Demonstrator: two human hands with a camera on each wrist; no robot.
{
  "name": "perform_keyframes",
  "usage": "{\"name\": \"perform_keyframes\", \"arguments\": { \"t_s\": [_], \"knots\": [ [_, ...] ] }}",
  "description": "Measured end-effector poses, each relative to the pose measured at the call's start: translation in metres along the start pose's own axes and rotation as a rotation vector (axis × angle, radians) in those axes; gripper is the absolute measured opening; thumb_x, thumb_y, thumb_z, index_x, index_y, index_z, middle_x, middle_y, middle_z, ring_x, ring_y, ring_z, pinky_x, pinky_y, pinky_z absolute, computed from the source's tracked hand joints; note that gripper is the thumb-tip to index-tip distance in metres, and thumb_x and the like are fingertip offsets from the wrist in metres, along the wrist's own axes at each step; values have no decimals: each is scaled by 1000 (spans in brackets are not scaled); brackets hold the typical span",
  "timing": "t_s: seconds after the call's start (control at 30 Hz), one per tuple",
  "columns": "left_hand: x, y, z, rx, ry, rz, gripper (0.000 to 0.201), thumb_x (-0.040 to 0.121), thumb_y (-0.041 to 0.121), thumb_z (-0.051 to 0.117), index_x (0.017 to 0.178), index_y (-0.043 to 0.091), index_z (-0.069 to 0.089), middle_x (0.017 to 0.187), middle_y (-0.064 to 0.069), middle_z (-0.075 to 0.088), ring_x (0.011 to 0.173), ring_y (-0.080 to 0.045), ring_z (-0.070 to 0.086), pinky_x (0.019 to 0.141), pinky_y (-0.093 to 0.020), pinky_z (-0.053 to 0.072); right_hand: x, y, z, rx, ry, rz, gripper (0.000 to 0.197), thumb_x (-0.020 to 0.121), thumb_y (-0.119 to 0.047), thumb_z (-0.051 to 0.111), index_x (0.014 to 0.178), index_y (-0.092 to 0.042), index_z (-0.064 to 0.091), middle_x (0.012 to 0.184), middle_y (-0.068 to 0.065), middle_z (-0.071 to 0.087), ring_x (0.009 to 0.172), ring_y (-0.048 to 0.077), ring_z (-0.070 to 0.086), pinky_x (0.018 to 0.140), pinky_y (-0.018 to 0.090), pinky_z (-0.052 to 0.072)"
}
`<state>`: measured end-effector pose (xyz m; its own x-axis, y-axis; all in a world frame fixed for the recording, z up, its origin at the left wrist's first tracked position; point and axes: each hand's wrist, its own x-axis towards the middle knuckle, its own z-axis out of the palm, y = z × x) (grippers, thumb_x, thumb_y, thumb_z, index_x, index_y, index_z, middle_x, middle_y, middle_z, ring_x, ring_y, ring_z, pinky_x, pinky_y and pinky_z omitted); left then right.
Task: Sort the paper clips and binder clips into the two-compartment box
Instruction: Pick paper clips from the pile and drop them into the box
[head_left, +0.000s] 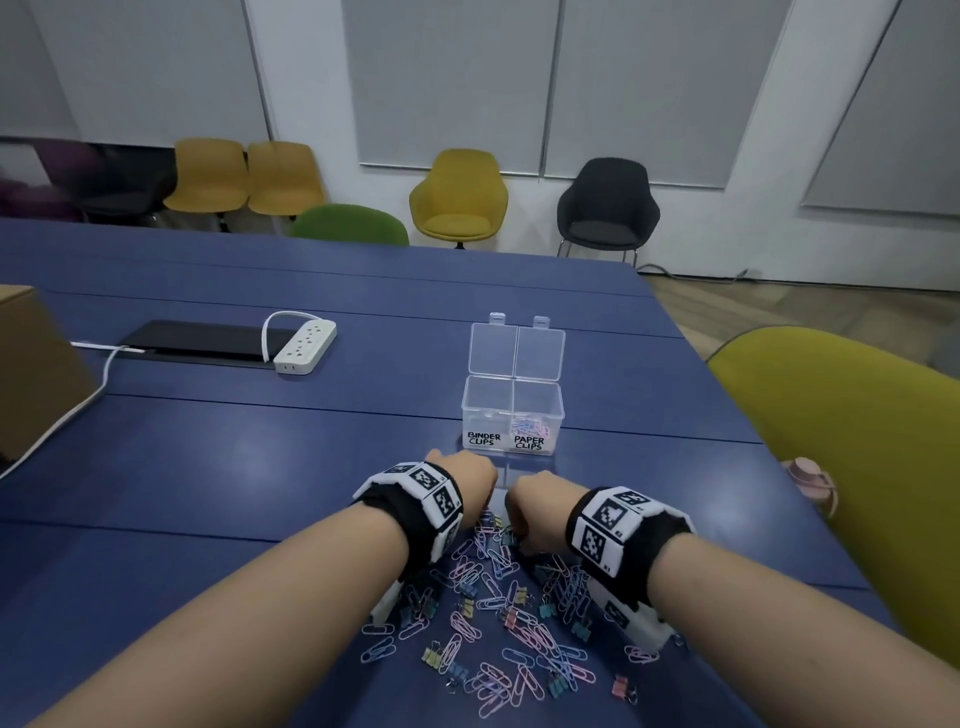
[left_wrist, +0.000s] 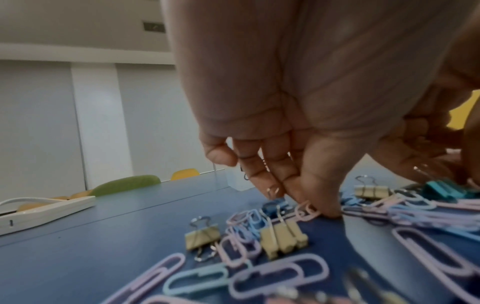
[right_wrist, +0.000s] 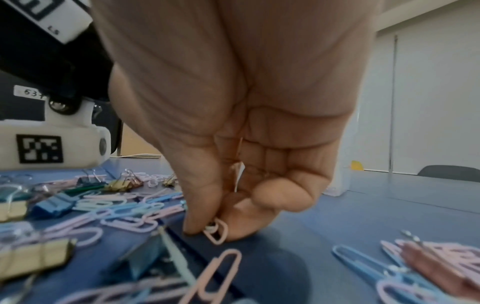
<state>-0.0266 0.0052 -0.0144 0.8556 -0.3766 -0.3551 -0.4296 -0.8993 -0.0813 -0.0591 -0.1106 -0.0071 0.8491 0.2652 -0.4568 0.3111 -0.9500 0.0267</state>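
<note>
A clear two-compartment box (head_left: 511, 415) stands open on the blue table. Its right half, labelled PAPER CLIPS, holds several pastel paper clips (head_left: 530, 429). The left half, labelled BINDER CLIPS, looks empty. A mixed pile of clips (head_left: 498, 597) lies in front of it. My left hand (head_left: 462, 480) reaches down at the pile's far edge. In the left wrist view its thumb and forefinger (left_wrist: 309, 203) close on a pink paper clip (left_wrist: 307, 209), beside a blue binder clip (left_wrist: 275, 205). My right hand (right_wrist: 215, 228) pinches another pink paper clip (right_wrist: 218, 233) against the table.
A white power strip (head_left: 305, 347) and a black flat pad (head_left: 202, 340) lie at the far left. A cardboard box (head_left: 36, 374) is at the left edge. A yellow-green chair (head_left: 852, 467) and a pink object (head_left: 810, 478) are at the table's right side.
</note>
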Motion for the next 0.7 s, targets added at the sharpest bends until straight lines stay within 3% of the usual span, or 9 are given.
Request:
{"name": "perform_keyframes", "arguments": {
  "t_s": [0.2, 0.27, 0.33, 0.43, 0.5, 0.57, 0.6, 0.63, 0.7],
  "knots": [
    [-6, 4, 5, 102, 7, -33, 16, 83, 7, 57, 97, 15, 57, 94, -4, 59, 107, -28, 56, 97, -44, 27, -12, 7, 11, 81, 33, 29, 27, 86, -18, 63, 105, 0, 67, 108, 16, 69, 85, 28, 60, 82, 35, 53],
    [-12, 4, 6, 75, 70, -21, 25, 82, 6, 54, 105, 16, 56, 102, -4, 63, 107, -28, 51, 96, -44, 28, -20, 11, 11, 112, 45, 18, 20, 87, -18, 61, 100, -5, 67, 101, 8, 68, 90, 26, 62, 80, 32, 52],
    [-18, -4, 4, -73, 152, -22, 29, 85, 7, 48, 110, 20, 54, 112, -3, 63, 109, -26, 51, 94, -42, 32, -29, 23, 10, 274, 106, 23, 2, 85, -16, 62, 84, -16, 63, 91, 1, 64, 82, 18, 58, 75, 28, 49],
    [-33, -20, -3, -579, 201, 9, 20, 93, 9, 46, 103, 18, 60, 106, -5, 65, 94, -20, 60, 84, -31, 47, -44, 51, 13, 787, 175, 53, 17, 85, -9, 64, 75, -17, 54, 75, 2, 64, 60, 8, 59, 57, 23, 52],
    [-44, -29, -5, -1237, 147, 5, 21, 93, -2, 43, 89, 9, 59, 91, -9, 59, 73, -17, 57, 63, -27, 50, -54, 65, 17, 1284, 209, 39, 14, 87, 2, 60, 81, -9, 53, 65, 6, 60, 48, 6, 59, 45, 20, 46],
    [-52, -36, -6, -1879, 31, -22, 24, 89, -7, 38, 78, 5, 55, 79, -8, 50, 63, -16, 50, 50, -23, 48, -60, 75, 22, 1734, 190, 1, 14, 90, 7, 51, 88, -6, 54, 65, 6, 56, 53, 10, 61, 45, 21, 48],
    [-54, -39, -6, -2075, -22, -43, 20, 85, -4, 38, 75, 5, 54, 74, -8, 47, 59, -17, 47, 47, -22, 46, -62, 77, 23, 1887, 170, -18, 15, 91, 7, 48, 91, -5, 56, 66, 6, 55, 56, 12, 61, 48, 22, 50],
    [-56, -39, -6, -2192, -60, -59, 15, 79, 1, 39, 72, 5, 52, 69, -7, 44, 56, -17, 44, 45, -21, 43, -63, 78, 24, 1987, 157, -38, 14, 90, 5, 48, 91, -5, 57, 67, 5, 54, 58, 13, 60, 50, 23, 51],
    [-54, -35, -6, -2202, -93, -118, 9, 74, 10, 42, 66, 9, 46, 61, -4, 40, 48, -14, 37, 42, -19, 32, -61, 76, 22, 2006, 167, -30, 8, 85, 0, 54, 83, -7, 56, 67, 5, 50, 53, 12, 53, 51, 25, 46]
  ]
}}
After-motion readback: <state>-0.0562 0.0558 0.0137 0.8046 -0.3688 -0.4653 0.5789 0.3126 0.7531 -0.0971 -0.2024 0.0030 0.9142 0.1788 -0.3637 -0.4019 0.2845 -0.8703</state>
